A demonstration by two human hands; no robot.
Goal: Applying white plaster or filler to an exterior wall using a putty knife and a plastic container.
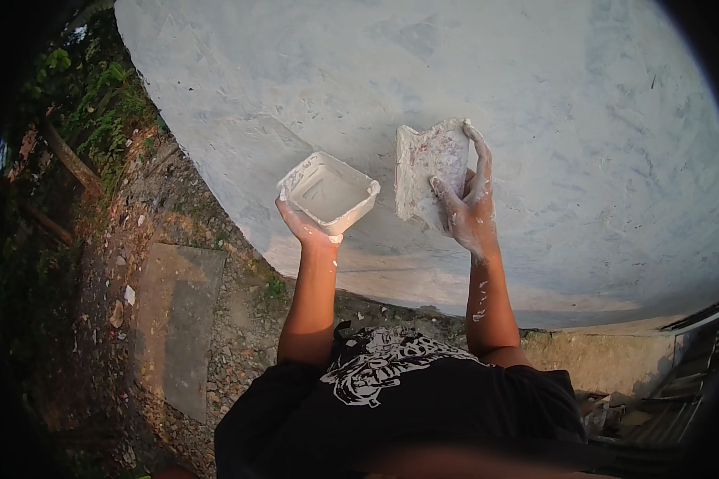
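My left hand (307, 223) holds up a squarish, plaster-crusted tub (349, 217) from below, its thumb at the left corner. Pale wet-looking plaster (325, 190) lies inside the tub. In my right hand (473, 209) is a flat spreader plate (431, 162), coated in white plaster with reddish specks. The thumb lies across its face and a finger reaches up its right edge. Both things are in front of a large pale grey-white wall (551, 152) with smeared plaster marks. Whether the spreader touches the wall I cannot tell. White plaster is smeared on my right hand and forearm.
Stony ground (240, 335) runs along the wall's foot, with a flat grey slab (180, 319) at lower left. Green plants (104, 88) and a branch (72, 160) stand at far left. Dark corrugated sheets (687, 383) and rubble (611, 415) are at lower right.
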